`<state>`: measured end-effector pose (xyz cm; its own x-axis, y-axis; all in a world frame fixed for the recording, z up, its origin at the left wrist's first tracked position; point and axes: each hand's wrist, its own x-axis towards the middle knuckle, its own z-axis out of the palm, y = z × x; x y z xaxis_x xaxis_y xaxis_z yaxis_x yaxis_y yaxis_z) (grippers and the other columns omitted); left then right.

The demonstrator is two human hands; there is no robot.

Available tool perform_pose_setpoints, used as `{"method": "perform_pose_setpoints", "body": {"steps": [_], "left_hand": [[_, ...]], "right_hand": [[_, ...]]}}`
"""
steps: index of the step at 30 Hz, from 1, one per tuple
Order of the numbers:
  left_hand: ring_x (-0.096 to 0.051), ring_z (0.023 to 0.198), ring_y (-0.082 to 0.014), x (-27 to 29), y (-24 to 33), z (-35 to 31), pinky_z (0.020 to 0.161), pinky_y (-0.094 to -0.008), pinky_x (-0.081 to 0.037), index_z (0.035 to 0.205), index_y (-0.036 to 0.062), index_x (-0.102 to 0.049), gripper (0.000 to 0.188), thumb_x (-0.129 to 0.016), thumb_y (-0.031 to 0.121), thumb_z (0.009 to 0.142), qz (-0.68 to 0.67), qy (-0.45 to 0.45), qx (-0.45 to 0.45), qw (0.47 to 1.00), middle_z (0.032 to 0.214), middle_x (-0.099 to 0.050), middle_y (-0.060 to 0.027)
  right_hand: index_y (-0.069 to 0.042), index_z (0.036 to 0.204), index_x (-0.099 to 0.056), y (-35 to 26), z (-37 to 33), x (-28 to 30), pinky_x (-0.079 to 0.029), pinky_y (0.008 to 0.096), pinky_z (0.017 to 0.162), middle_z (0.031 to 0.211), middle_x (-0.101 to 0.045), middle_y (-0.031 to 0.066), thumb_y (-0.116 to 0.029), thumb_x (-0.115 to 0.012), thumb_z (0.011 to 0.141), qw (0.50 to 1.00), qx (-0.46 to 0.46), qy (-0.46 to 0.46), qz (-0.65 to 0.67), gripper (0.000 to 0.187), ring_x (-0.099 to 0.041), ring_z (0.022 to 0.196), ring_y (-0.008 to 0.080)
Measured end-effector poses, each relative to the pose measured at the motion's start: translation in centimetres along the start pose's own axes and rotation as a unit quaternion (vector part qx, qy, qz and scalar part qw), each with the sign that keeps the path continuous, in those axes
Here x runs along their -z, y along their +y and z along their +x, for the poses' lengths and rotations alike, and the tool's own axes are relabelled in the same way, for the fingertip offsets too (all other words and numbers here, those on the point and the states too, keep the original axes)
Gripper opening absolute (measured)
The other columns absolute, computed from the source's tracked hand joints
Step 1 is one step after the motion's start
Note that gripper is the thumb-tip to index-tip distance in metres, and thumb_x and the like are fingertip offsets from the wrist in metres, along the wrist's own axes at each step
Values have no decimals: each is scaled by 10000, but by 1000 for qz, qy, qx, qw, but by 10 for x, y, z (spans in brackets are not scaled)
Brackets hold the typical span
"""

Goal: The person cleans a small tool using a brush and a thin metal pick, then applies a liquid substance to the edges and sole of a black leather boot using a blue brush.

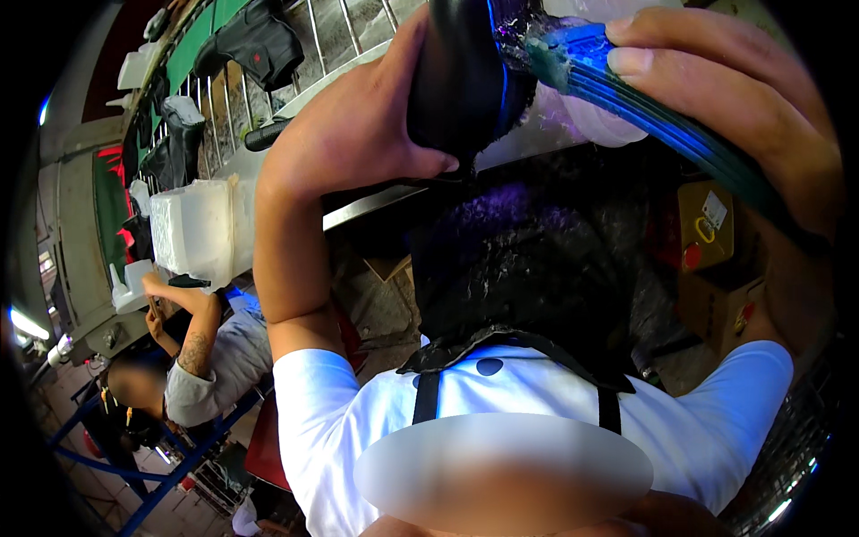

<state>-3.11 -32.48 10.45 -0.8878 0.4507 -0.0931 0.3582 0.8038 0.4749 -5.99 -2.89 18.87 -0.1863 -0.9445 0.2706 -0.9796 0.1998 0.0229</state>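
My left hand [367, 125] grips a smooth black shoe [458, 76] at the top middle of the head view, its thumb along the lower edge. The shoe's far end runs out of the picture. Between the fingers of my right hand [738, 98] is a flat, ridged blue-green brush [667, 130] with a ragged, crusted tip. That tip touches or nearly touches the shoe's right side, where a thin line glows blue. Just below the brush a translucent whitish tub [598, 125] shows in part.
Left of me a conveyor with metal bars [353, 31] carries several shoes, including a black one [259, 45]. A translucent block-shaped container [190, 228] stands beside it. Another person [224, 358] works at lower left. A yellow can [705, 225] sits below right, above a cardboard box [716, 304].
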Motion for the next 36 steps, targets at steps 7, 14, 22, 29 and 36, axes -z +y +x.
{"method": "perform_pose_setpoints", "body": {"steps": [7, 14, 22, 29, 36], "left_hand": [[-646, 1040, -333, -3, -5, 12, 913, -385, -509, 1376, -3, -387, 956, -894, 198, 591, -41, 13, -36, 998, 1140, -643, -178], [-603, 1150, -341, 10, 9, 5, 1006, -372, -467, 1497, -6, -221, 1191, -900, 243, 551, -27, -1, 38, 999, 1237, -608, -230], [-590, 1159, -313, 5, -10, 14, 1022, -372, -451, 1493, -15, -238, 1160, -891, 194, 558, -78, -2, -25, 997, 1259, -594, -217], [-569, 1123, -210, -2, -38, 27, 1016, -348, -449, 1429, -39, -327, 1020, -887, 114, 590, -169, -34, -29, 985, 1222, -606, -145], [-562, 1114, -175, -8, -53, 29, 997, -336, -461, 1396, -33, -369, 972, -905, 106, 597, -261, -29, 9, 965, 1213, -605, -110]], "right_hand": [[4, 1118, -666, 1, -7, -26, -566, 312, 768, 1059, -677, 199, -85, -678, 845, 999, -17, 39, -10, 287, -695, 892, 279], [-7, 1077, -704, 2, -5, -53, -573, 296, 747, 1037, -690, 186, -56, -687, 815, 996, -14, 86, -8, 267, -706, 869, 280], [-48, 1056, -729, -19, -6, -86, -573, 294, 750, 1041, -698, 158, -29, -703, 793, 952, -169, 223, 125, 265, -709, 857, 262], [-32, 1071, -716, -21, -10, -127, -577, 315, 799, 1119, -680, 169, -13, -721, 783, 927, -191, 266, 181, 289, -707, 914, 267], [29, 1109, -682, -25, -1, -149, -574, 319, 809, 1106, -677, 201, 25, -710, 776, 925, -169, 292, 173, 334, -699, 945, 270]]}}
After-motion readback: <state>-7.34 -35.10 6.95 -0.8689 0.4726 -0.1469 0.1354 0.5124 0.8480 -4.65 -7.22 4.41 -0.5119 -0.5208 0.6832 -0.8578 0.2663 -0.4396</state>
